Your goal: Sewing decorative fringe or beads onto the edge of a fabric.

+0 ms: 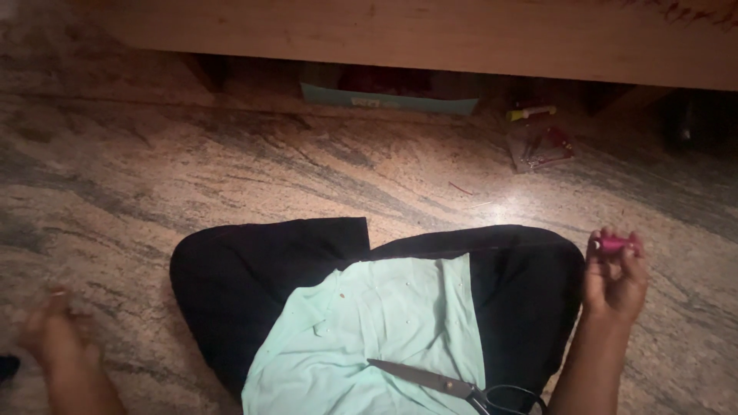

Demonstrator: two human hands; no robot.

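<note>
Pink spool (615,244) of what looks like thread, held up in right hand (613,283), off the right edge of the mint cloth (384,330). Right fingers (632,257) curled shut round the spool, tips pinching its sides, one pale end poking out left. Small, light, hard-sided by the look; probably rolls if dropped on the stone floor (231,169). Best gripped across the barrel or by the two end rims, not by the wound thread, which could slip or unravel.

Left hand (54,334) low and far left of the mint cloth, blurred; cannot tell how far open or whether anything is in it, seems to rest on or near floor.

Mint cloth spread over dark fabric (254,284) on the lap, soft, limp, wrinkled, a few tiny dots on it, maybe pins or beads, too small to tell. Scissors (453,383) lying on the lower right part of the mint cloth, blades closed, pointing left, black handles toward the right arm.

Well beyond the mint cloth, under a wooden bed or bench edge (461,38): teal box (388,96), yellow-green marker (530,113), small clear packet with red bits (542,147). Loose red thread scrap (461,188) on floor between packet and cloth.
</note>
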